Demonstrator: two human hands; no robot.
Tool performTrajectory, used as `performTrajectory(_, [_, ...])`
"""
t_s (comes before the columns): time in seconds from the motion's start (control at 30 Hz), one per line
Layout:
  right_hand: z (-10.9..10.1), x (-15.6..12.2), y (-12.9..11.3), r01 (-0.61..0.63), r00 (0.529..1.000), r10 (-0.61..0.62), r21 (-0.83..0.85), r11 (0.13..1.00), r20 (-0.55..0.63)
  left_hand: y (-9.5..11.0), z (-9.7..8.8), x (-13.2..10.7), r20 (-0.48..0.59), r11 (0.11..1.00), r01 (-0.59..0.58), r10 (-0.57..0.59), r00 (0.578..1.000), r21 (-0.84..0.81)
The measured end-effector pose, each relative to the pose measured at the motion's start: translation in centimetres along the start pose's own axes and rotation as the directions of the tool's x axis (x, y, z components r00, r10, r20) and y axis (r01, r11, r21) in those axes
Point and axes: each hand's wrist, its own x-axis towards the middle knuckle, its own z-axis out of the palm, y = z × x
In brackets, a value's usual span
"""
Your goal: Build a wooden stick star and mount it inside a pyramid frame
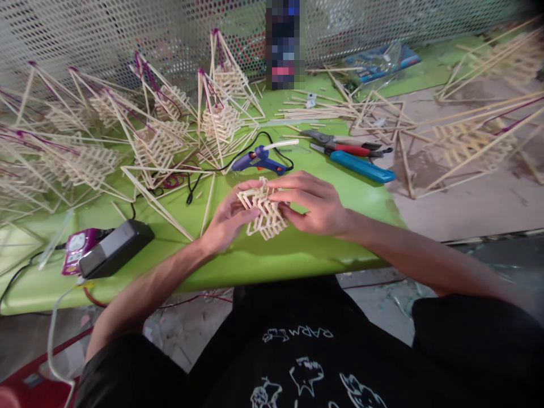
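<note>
Between my two hands, just above the green table, is a small lattice basket of stacked wooden sticks (267, 215). My left hand (232, 218) grips its left side, thumb across the near face. On the right side my right hand (312, 201) holds it too, fingers over the top and right edge. Parts of the lattice are hidden behind the fingers. Beyond my hands lies a blue glue gun (259, 161) with a glue stick in its back. Pruning shears (340, 143) and a blue-handled cutter (361, 165) lie to the right of it.
Several stick frames with hanging lattice baskets (221, 122) crowd the table's left and back. Loose sticks (314, 107) lie at the back. A grey box-shaped device (117, 249) and a purple packet (79, 249) are front left. More frames (471, 141) stand on the brown board at right.
</note>
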Motion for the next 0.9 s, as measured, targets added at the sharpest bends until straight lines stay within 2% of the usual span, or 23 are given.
performTrajectory(0.2, [0.0,0.0,0.0,0.006,1.0,-0.006,-0.025,1.0,0.001,0.1,0.2,0.0,0.017,1.0,0.015,-0.015,1.0,-0.026])
performTrajectory(0.4, [0.1,-0.2,0.2,0.031,0.999,-0.032,-0.07,0.997,-0.004,0.0,-0.3,0.1,0.018,0.998,-0.016,0.015,1.0,0.065])
performTrajectory(0.63, [0.0,-0.1,0.1,0.04,0.999,-0.041,-0.078,0.996,-0.016,1.2,0.1,0.1,-0.002,0.99,-0.049,0.049,0.999,0.134])
performTrajectory(0.77, [0.0,-0.2,0.2,0.027,1.0,-0.028,-0.083,0.996,-0.012,1.3,-0.3,0.2,-0.012,0.989,-0.053,0.055,0.998,0.138])
performTrajectory(0.9, [0.0,-0.1,0.2,0.04,0.999,-0.041,-0.07,0.997,-0.013,1.3,-0.9,0.4,0.024,0.988,-0.044,0.041,0.999,0.149])
